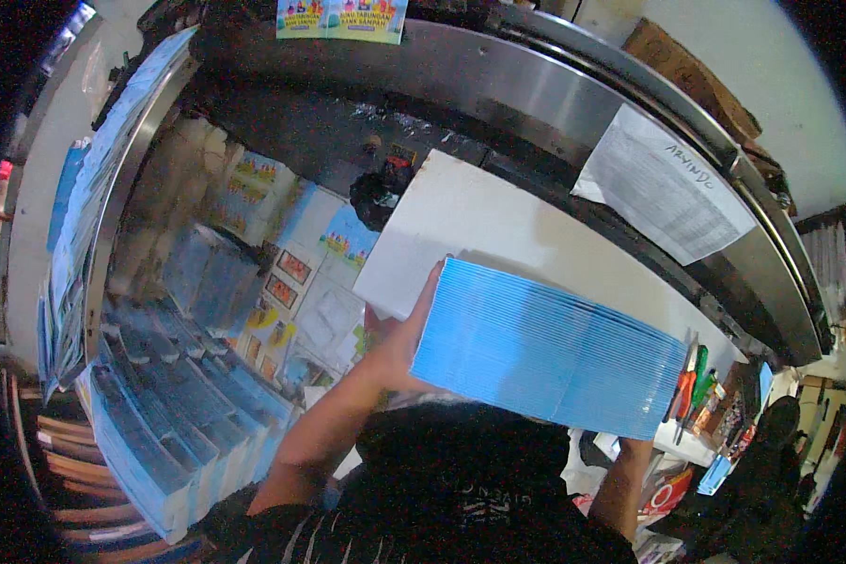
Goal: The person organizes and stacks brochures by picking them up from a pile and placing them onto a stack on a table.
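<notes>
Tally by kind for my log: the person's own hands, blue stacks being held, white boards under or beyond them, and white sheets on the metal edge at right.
Left hand and right hand (mostly hidden): 2
Blue stack: 1
White board: 1
White sheet: 1
Total: 5

The paper stack (549, 350) is blue, finely striped.

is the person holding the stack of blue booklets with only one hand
No, the left hand grips the left end of the stack of blue booklets while the right hand, partly hidden, holds its right end.
</notes>
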Action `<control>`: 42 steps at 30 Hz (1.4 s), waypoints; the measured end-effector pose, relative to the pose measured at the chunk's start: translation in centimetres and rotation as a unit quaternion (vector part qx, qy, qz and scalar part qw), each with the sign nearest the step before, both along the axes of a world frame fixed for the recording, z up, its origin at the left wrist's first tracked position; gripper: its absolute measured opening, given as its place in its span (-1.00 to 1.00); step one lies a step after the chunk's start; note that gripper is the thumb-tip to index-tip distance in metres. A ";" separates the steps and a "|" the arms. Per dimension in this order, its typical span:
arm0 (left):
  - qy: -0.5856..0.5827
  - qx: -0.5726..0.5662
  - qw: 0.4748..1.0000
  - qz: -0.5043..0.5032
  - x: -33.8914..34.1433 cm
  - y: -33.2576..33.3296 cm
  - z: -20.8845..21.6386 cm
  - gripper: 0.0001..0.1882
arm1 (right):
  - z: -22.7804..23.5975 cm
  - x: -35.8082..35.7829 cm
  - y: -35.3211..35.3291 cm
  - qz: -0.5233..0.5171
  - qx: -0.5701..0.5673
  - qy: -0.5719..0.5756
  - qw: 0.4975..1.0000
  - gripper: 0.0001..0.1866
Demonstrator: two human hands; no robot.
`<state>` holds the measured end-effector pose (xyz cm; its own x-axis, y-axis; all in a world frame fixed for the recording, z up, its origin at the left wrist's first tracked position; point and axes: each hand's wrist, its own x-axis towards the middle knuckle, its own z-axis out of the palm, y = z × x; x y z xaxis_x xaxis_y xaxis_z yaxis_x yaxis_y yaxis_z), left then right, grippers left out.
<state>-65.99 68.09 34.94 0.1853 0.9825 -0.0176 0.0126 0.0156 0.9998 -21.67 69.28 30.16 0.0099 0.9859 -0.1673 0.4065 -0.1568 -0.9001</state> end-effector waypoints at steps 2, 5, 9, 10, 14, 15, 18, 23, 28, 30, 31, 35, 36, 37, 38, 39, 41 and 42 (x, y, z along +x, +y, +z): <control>0.041 0.022 0.999 -0.010 0.2 -0.1 0.3 0.55 | 0.3 0.4 -0.2 -0.011 -0.004 -0.013 1.000 -0.29; 0.045 0.037 0.998 -0.030 0.5 -0.7 -0.9 0.55 | 0.6 0.5 -0.6 -0.024 -0.011 -0.025 0.999 -0.29; -0.007 0.017 0.999 -0.050 1.1 -1.6 -0.8 0.47 | 1.9 1.3 -2.9 -0.055 -0.004 -0.042 0.998 -0.28; -0.009 0.016 0.998 -0.053 1.0 -2.2 -1.2 0.47 | 2.4 1.3 -3.3 -0.059 0.004 -0.045 0.997 -0.28; 0.178 0.049 0.980 0.074 1.6 -5.4 -3.0 0.22 | 4.6 0.2 -3.6 -0.068 0.044 -0.060 0.995 -0.28; 0.175 0.074 0.970 0.152 1.6 -5.2 -2.9 0.13 | 5.1 -0.6 -2.9 -0.062 0.064 -0.068 0.994 -0.28; 0.111 0.010 0.988 0.108 2.4 -1.6 3.4 0.03 | 6.4 -0.5 -1.1 -0.004 0.074 -0.176 0.982 -0.26; 0.032 -0.210 0.976 0.036 2.1 2.2 4.5 -0.29 | 11.0 -1.6 0.6 -0.034 -0.149 -0.045 0.987 -0.22; 0.096 -0.177 0.979 0.026 2.2 3.3 2.9 -0.25 | 13.8 -4.9 0.5 -0.039 0.072 -0.336 0.938 -0.11; 0.147 -0.170 0.974 0.031 1.4 2.9 2.9 -0.20 | 15.4 -7.0 -0.1 0.001 0.276 -0.435 0.857 -0.12; 0.221 -0.129 0.967 0.012 1.4 3.1 3.2 -0.12 | 15.9 -8.1 -0.9 -0.004 0.278 -0.437 0.855 -0.12; 0.335 -0.059 0.937 0.080 0.7 4.1 4.8 -0.07 | 15.3 -11.8 -3.3 0.257 0.288 -0.412 0.826 -0.30; 0.334 -0.056 0.937 0.084 0.6 4.7 4.0 -0.07 | 14.8 -12.0 -3.3 0.265 0.279 -0.412 0.826 -0.31; 0.295 -0.034 0.944 0.145 0.5 4.8 3.7 -0.09 | 14.5 -12.1 -3.4 0.270 0.283 -0.409 0.824 -0.31; 0.254 -0.010 0.945 0.206 0.2 5.1 3.0 -0.11 | 14.3 -12.0 -3.4 0.287 0.272 -0.424 0.815 -0.30; 0.243 -0.004 0.943 0.229 -0.6 5.5 1.3 -0.20 | 14.3 -12.2 -3.5 0.303 0.262 -0.439 0.804 -0.29; 0.241 0.004 0.936 0.258 -1.0 5.7 0.2 -0.23 | 13.9 -12.6 -3.6 0.300 0.270 -0.449 0.797 -0.29; 0.238 0.013 0.929 0.284 -1.1 5.8 -0.3 -0.27 | 13.8 -12.6 -3.6 0.295 0.275 -0.460 0.791 -0.28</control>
